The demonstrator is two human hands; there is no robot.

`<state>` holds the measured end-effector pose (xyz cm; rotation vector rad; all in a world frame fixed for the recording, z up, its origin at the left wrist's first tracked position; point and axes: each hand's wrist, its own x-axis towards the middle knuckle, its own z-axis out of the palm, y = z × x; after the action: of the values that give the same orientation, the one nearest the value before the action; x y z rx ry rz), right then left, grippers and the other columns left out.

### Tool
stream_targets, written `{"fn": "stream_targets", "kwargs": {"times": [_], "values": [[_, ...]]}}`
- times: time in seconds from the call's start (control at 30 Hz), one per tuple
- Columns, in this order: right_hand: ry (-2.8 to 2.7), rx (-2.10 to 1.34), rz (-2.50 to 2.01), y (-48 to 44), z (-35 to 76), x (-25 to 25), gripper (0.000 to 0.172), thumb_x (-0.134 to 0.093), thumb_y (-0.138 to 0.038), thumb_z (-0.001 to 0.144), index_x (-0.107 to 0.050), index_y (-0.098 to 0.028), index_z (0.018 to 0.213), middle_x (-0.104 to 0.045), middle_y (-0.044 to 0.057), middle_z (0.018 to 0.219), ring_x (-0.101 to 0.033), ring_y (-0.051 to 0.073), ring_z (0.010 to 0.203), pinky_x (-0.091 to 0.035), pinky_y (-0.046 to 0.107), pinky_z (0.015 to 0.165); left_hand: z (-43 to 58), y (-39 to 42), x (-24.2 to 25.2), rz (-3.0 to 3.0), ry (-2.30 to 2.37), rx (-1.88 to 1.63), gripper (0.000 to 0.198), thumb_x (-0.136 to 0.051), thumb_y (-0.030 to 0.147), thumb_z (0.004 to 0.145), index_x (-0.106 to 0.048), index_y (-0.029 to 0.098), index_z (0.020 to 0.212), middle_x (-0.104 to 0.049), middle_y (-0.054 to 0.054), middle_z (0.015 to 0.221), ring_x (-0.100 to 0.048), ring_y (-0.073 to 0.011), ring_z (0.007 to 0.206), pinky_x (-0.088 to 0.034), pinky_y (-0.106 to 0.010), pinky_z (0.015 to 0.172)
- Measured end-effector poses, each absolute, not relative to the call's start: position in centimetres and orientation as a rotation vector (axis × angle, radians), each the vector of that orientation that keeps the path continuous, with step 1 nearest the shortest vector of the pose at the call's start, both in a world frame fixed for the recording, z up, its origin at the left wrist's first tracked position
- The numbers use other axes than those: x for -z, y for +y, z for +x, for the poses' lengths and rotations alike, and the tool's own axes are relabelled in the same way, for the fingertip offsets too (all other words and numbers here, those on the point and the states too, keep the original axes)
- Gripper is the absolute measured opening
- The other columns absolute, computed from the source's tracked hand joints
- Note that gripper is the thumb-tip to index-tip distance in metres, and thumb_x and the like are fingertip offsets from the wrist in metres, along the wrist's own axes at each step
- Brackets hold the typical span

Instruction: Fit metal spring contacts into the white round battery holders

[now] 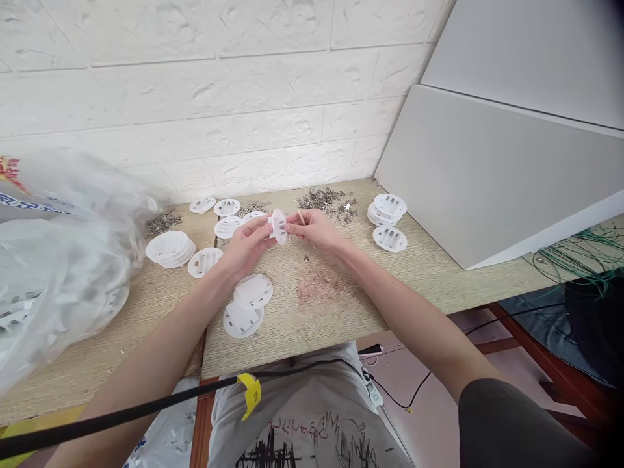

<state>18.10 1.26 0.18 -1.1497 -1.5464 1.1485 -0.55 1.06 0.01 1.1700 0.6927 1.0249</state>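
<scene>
The left hand (246, 244) has its grip closed on a white disc (279, 226), held on edge above the desk (331, 305). Just right of that grip, fingertips at the disc's face, the right hand (314, 231) pinches a thin stick (301, 217), its upper end leaning toward the disc.

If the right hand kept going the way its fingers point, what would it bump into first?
The white disc: the right hand points left and its fingertips already hold its edge. Just behind it, probably, is the left hand, gripping the other side.
</scene>
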Motion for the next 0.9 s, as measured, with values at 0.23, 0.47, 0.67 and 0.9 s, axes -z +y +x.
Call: {"fn": "stream_targets", "kwargs": {"times": [0.23, 0.47, 0.67, 0.9], "values": [[-1.824, -0.750, -1.300, 1.27, 18.32, -0.26, 0.038, -0.032, -0.026, 0.102, -0.065, -0.013, 0.089, -0.071, 0.008, 0.091, -0.059, 0.014, 0.076, -0.043, 0.028, 0.078, -0.67, 1.51, 0.02, 1.080, 0.760, -1.105, 0.033, -0.082, 0.029, 0.070, -0.072, 0.016, 0.098, -0.072, -0.007, 0.101, -0.065, -0.0162, 0.094, -0.051, -0.031, 0.089], [-2.047, -0.462, -1.325, 1.41, 18.32, 0.28, 0.026, -0.048, -0.018, 0.094, -0.073, -0.012, 0.092, -0.072, 0.007, 0.087, -0.059, 0.016, 0.076, -0.039, 0.027, 0.074, -0.67, 1.53, 0.31, 1.102, 0.774, -1.080, 0.033, -0.081, 0.029, 0.072, -0.072, 0.016, 0.100, -0.072, -0.008, 0.104, -0.065, -0.0164, 0.097, -0.051, -0.032, 0.092], [-2.026, -0.424, -1.311, 1.02, 18.22, -0.07, 0.025, -0.054, -0.022, 0.094, -0.078, -0.014, 0.096, -0.073, 0.008, 0.091, -0.061, 0.016, 0.077, -0.040, 0.027, 0.075, -0.58, 1.20, 0.16, 1.121, 0.786, -1.056, 0.032, -0.081, 0.029, 0.072, -0.073, 0.015, 0.099, -0.072, -0.008, 0.101, -0.065, -0.0167, 0.096, -0.051, -0.033, 0.092], [-2.098, -0.325, -1.380, 1.11, 17.98, 0.13, 0.027, -0.051, -0.017, 0.093, -0.078, -0.013, 0.092, -0.072, 0.008, 0.086, -0.058, 0.016, 0.072, -0.038, 0.028, 0.072, -0.48, 1.21, 0.33, 1.120, 0.770, -1.056, 0.032, -0.082, 0.030, 0.072, -0.073, 0.015, 0.099, -0.073, -0.008, 0.099, -0.066, -0.0169, 0.095, -0.052, -0.034, 0.093]]}}
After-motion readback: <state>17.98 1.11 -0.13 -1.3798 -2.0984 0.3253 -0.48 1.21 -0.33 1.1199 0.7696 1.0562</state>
